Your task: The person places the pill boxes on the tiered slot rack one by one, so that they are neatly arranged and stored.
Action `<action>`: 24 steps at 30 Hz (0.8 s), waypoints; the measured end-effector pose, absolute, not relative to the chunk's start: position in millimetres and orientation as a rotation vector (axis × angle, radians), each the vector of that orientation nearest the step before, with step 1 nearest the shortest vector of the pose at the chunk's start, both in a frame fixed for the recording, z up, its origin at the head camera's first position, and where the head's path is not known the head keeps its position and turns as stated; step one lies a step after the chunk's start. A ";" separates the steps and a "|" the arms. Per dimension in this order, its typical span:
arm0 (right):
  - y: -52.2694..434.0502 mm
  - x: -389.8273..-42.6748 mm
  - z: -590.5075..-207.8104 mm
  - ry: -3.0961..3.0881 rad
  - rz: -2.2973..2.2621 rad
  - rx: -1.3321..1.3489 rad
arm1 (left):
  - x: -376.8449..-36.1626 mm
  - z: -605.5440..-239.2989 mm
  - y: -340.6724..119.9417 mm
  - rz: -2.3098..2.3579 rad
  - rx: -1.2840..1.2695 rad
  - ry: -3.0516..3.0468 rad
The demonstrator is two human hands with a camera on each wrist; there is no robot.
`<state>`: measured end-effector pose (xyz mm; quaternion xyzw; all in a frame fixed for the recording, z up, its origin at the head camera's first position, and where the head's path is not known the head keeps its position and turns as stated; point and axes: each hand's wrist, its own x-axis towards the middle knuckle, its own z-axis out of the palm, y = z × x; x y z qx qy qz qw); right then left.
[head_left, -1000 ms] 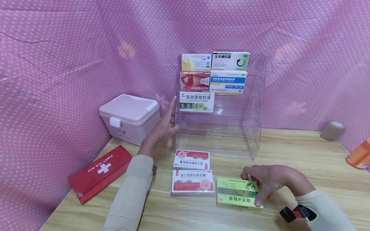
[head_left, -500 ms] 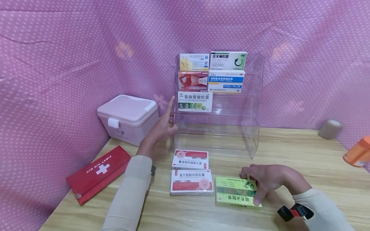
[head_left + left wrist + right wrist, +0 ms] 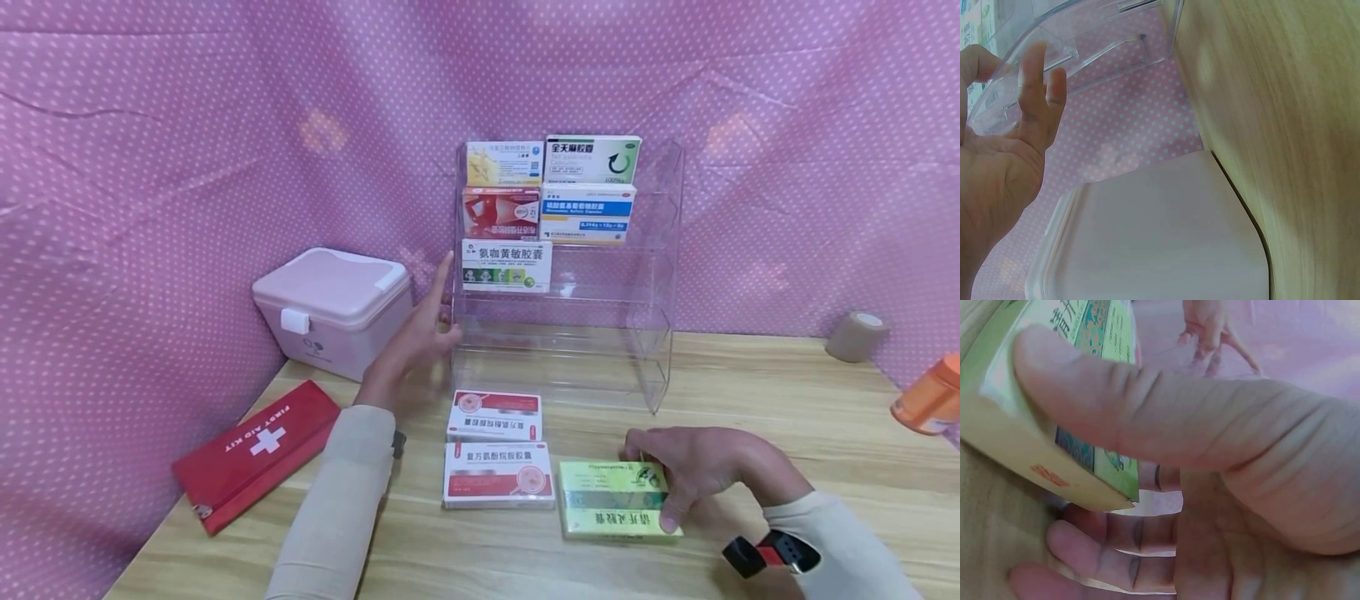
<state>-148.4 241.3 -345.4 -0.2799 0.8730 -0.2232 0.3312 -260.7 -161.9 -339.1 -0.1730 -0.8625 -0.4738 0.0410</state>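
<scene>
The green box [image 3: 617, 500] lies on the table [image 3: 787, 400], at the front, just right of two red-and-white boxes [image 3: 498, 475], and well below the clear rack [image 3: 652, 275]. My right hand [image 3: 701, 467] holds it: the thumb lies over the near edge and the fingers [image 3: 1116, 537] curl under the far side, so the far edge looks a little tilted up from the wood. My left hand [image 3: 420, 333] is wide, fingers straight, and the palm touches the left wall of the rack, I think to keep it steady.

What can go wrong, in my judgement: I hold the box only by its edges, near the right end, so it can turn in my grip or slip out when it leaves the table. It may then knock the red-and-white box beside it. The rack is light-looking and transparent, so its shelf lips are hard to see; the box could hit a lip. If my left hand presses too much, the rack may slide toward the wall or tilt, and the five boxes [image 3: 506, 265] that stand on its upper shelves could fall forward. The free place beside the third-row box is narrow, so a crooked box could jam there.
</scene>
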 end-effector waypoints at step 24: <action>261.8 -169.9 -347.9 2.171 -1.101 -1.067 | -260.1 -340.3 -161.8 -1.443 -0.530 -2.634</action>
